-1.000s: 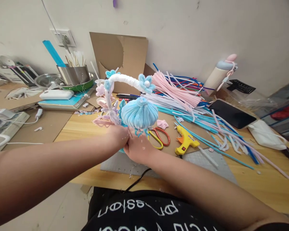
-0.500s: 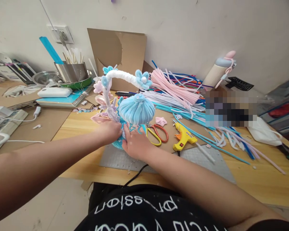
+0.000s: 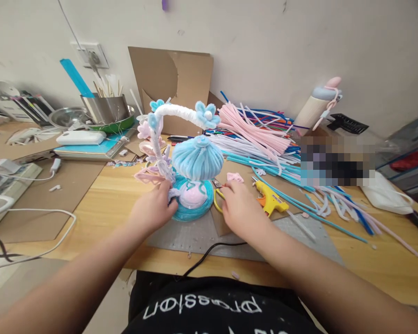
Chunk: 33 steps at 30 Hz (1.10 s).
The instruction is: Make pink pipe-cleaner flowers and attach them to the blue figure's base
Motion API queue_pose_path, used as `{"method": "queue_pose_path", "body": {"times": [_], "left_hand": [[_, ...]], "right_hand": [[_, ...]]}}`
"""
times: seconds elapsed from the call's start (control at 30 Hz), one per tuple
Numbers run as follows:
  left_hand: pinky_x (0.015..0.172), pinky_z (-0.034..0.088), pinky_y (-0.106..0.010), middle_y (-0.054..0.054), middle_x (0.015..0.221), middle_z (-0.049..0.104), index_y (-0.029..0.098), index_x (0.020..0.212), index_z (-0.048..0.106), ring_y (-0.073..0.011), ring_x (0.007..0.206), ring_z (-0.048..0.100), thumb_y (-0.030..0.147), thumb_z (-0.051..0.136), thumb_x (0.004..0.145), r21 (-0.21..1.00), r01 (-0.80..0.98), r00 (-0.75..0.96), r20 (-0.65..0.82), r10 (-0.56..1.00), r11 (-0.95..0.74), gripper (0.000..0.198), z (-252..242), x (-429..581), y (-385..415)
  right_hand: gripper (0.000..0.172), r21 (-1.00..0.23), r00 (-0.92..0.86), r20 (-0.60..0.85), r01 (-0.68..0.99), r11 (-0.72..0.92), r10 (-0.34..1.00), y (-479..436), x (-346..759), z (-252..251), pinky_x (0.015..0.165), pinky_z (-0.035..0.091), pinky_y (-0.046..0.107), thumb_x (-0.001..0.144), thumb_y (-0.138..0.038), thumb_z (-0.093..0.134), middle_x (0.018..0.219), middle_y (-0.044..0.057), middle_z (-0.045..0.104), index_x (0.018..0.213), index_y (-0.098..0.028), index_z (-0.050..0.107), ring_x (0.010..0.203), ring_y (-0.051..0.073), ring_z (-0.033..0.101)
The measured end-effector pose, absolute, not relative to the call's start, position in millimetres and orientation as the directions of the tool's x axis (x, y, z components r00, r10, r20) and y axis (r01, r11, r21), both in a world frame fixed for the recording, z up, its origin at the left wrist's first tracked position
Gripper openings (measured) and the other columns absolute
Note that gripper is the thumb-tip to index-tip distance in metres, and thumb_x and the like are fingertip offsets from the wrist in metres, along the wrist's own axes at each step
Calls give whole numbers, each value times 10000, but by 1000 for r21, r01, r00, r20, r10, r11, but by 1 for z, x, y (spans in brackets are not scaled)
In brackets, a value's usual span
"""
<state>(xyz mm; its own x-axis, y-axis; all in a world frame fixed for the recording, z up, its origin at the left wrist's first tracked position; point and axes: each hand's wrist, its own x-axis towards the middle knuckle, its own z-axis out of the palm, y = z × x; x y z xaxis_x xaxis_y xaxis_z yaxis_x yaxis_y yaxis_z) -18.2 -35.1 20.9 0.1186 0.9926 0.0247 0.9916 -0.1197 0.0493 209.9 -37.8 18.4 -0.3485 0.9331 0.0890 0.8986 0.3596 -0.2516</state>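
Note:
A pipe-cleaner lamp model stands on a grey mat [image 3: 174, 239]. It has a fluffy blue shade [image 3: 197, 160], a white arched stem with blue flowers [image 3: 179, 111] and a round teal base [image 3: 186, 213] with a pink centre. My left hand [image 3: 153, 208] grips the base and lower stem at the left, fingers curled. My right hand [image 3: 240, 208] lies to the right of the base, fingers closed over the yellow-and-red scissors [image 3: 216, 202], which it mostly hides.
A yellow glue gun [image 3: 271, 198] lies just right of my right hand, its black cord [image 3: 209, 253] running off the table edge. Heaps of pink, white and blue pipe cleaners [image 3: 257, 134] fill the back right. Cardboard [image 3: 174, 79], a metal pot [image 3: 106, 107] and a bottle [image 3: 316, 106] stand behind.
The lamp was set down on the mat. My right hand left its base and moved right onto the scissors. My left hand stayed on the base.

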Motion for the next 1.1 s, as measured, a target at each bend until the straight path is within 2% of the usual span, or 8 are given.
{"method": "queue_pose_path", "body": {"times": [0.13, 0.4, 0.5, 0.57, 0.63, 0.73, 0.9, 1.1], "left_hand": [[793, 491, -394, -118, 1180, 571, 188, 1118, 517, -292, 1038, 586, 362, 416, 889, 105, 969, 199, 206, 958, -224, 305, 12, -18, -42], [958, 427, -413, -139, 1123, 605, 137, 1133, 544, -275, 1109, 535, 274, 387, 922, 168, 931, 270, 278, 922, -323, 296, -1, -22, -35], [947, 432, -414, -140, 1110, 620, 135, 1114, 551, -272, 1078, 551, 292, 382, 925, 224, 921, 242, 314, 918, -320, 298, -2, -22, -37], [928, 443, -403, -119, 1078, 638, 159, 1076, 566, -263, 1052, 567, 311, 390, 922, 276, 916, 198, 320, 926, -291, 279, -3, -22, -37], [910, 452, -387, -101, 1061, 646, 178, 1056, 573, -256, 1039, 577, 322, 398, 917, 324, 912, 144, 324, 935, -252, 266, -4, -20, -37], [886, 462, -369, -91, 1060, 652, 183, 1050, 583, -251, 1029, 589, 331, 413, 907, 394, 898, 66, 322, 944, -198, 267, -5, -18, -36], [873, 467, -344, -65, 1090, 660, 200, 1051, 605, -234, 1024, 603, 359, 459, 889, 505, 851, -18, 306, 952, -146, 270, -7, -19, -37], [873, 466, -339, -48, 1074, 662, 212, 1048, 610, -219, 1016, 606, 367, 440, 896, 545, 821, 0, 299, 954, -170, 276, -8, -21, -37]], "right_hand": [[337, -177, -162, -80, 973, 146, 984, -38, 223, 18, 827, 427, 450, 822, -126, 471, 1111, 227, 564, 1136, -97, 589, 1058, 349, 516], [207, -359, -147, -278, 932, 39, 949, -11, 224, 25, 638, 438, 321, 698, -143, 574, 806, 123, 656, 895, -129, 638, 743, 233, 621], [139, -675, -267, -382, 734, -70, 885, -15, 238, 35, 581, 424, 267, 760, -245, 504, 703, 41, 613, 816, -168, 605, 618, 151, 572], [155, -891, -437, -446, 300, -341, 781, -26, 242, 39, 589, 425, 252, 769, -279, 475, 696, 15, 569, 828, -170, 568, 594, 117, 534], [140, -777, -603, -423, -143, -613, 676, -39, 241, 38, 627, 430, 250, 713, -236, 502, 722, 6, 545, 828, -168, 543, 621, 104, 523], [124, -532, -695, -383, -373, -760, 609, -58, 232, 28, 621, 436, 242, 619, -147, 494, 690, -1, 523, 739, -167, 516, 624, 107, 529], [125, -264, -779, -271, -504, -822, 565, -83, 213, 9, 404, 277, 115, 624, -108, 574, 672, 6, 509, 733, -128, 517, 499, 37, 411], [502, -135, -887, -229, -378, -916, 400, -100, 184, 5, 390, 297, 134, 835, -657, 442, 658, -16, 449, 798, -158, 465, 531, 68, 445]]}}
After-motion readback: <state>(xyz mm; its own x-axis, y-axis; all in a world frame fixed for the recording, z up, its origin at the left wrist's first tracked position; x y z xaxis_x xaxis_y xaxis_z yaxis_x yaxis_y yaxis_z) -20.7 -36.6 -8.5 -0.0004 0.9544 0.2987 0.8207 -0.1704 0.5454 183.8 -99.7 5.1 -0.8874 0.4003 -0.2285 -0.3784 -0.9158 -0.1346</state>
